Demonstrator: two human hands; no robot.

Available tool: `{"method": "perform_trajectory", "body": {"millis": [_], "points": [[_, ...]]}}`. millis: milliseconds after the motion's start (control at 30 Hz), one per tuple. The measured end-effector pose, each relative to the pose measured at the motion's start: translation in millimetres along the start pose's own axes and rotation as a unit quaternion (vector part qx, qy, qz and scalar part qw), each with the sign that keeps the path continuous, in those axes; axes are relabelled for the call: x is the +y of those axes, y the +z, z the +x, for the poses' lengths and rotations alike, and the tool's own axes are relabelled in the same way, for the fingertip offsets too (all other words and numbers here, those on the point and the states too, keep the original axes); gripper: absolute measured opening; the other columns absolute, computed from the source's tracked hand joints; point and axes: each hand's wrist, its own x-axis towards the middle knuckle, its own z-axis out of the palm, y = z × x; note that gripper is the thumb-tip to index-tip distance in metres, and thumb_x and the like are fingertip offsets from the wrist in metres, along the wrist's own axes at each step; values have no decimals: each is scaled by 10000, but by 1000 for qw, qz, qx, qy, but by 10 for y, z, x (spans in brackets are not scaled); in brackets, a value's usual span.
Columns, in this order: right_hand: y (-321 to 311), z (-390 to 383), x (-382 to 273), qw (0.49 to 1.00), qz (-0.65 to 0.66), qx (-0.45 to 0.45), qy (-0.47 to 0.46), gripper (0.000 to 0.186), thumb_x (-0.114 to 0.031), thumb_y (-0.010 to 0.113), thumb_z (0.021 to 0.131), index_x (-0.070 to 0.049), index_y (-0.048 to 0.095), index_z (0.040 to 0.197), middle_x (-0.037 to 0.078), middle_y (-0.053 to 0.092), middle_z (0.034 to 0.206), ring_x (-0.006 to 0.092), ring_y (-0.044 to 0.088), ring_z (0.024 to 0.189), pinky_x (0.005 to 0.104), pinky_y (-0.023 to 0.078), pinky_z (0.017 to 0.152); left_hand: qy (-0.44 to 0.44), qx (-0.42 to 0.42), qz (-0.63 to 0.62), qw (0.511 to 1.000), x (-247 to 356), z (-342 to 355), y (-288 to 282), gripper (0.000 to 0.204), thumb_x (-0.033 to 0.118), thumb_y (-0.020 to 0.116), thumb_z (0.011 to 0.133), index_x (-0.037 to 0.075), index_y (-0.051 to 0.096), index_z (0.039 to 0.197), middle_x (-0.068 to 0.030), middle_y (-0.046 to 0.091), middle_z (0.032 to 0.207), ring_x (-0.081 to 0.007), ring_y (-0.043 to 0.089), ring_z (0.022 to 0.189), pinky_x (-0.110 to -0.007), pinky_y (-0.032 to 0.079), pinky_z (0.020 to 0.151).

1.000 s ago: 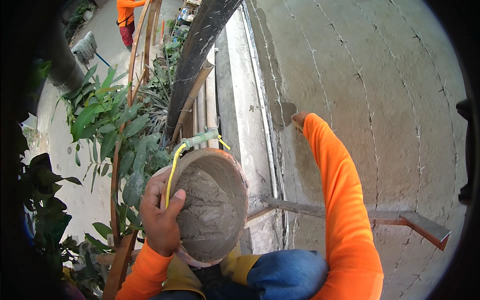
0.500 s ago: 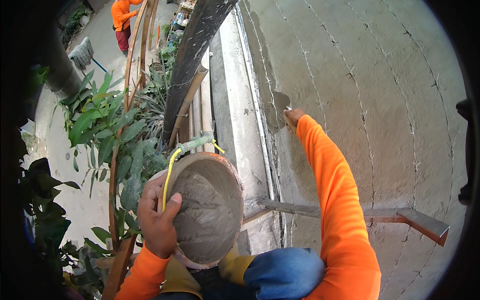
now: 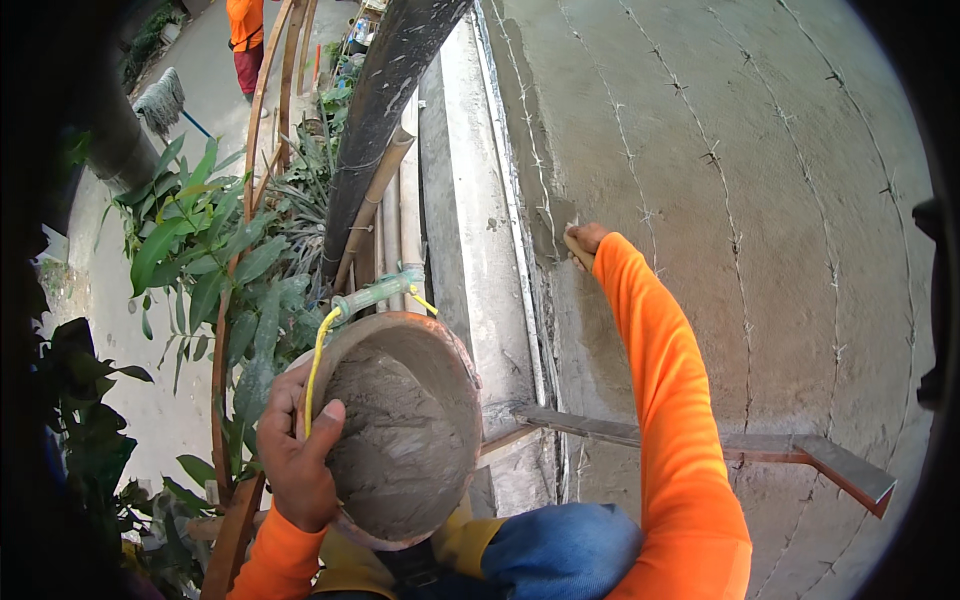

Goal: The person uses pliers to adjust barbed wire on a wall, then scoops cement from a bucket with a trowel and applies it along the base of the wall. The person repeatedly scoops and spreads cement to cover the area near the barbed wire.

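My left hand [image 3: 298, 445] grips the left rim of a round bucket [image 3: 462, 385], its thumb over the edge near the yellow rope handle [image 3: 318, 360]. A green sleeve [image 3: 375, 293] covers part of that rope. Inside the bucket lies wet grey mortar [image 3: 400, 440]. Out at arm's length, my right hand [image 3: 588, 243] is closed around the light handle of a trowel [image 3: 571, 241]. The trowel's blade is seen nearly edge-on and is hard to make out against the grey wall [image 3: 700, 330], close to a darker damp strip along the wall's edge.
Barbed wire strands [image 3: 737, 240] run in front of the wall. A metal angle bracket [image 3: 760, 447] juts out beneath my right arm. On the left are a dark post [image 3: 385, 130], bamboo poles [image 3: 408, 190], leafy plants [image 3: 200, 240], a mop [image 3: 160, 100] and another person in orange [image 3: 246, 40].
The trowel blade, earlier showing its broad face on the wall, has turned nearly edge-on. My left hand and the bucket have shifted slightly left and down. The other person has moved slightly upward in view.
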Motion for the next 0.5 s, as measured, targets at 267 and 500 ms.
{"method": "perform_trajectory", "body": {"millis": [267, 500], "points": [[64, 232, -61, 996, -51, -54, 38, 431, -375, 405, 1088, -11, 613, 991, 141, 632, 750, 221, 551, 507, 396, 472, 439, 0, 7, 39, 999, 1, 29, -29, 452, 127, 653, 906, -96, 599, 1295, -167, 598, 1322, -255, 554, 1254, -383, 364, 1125], [106, 232, -96, 987, -162, 16, -1, 473, -388, 424, 1089, 17, 626, 951, 168, 614, 723, 269, 576, 511, 450, 510, 482, -1, 27, 19, 999, 6, 45, 6, 377, 118, 630, 892, -54, 608, 1228, -80, 636, 1137, -158, 571, 1061, -305, 405, 1017]]}}
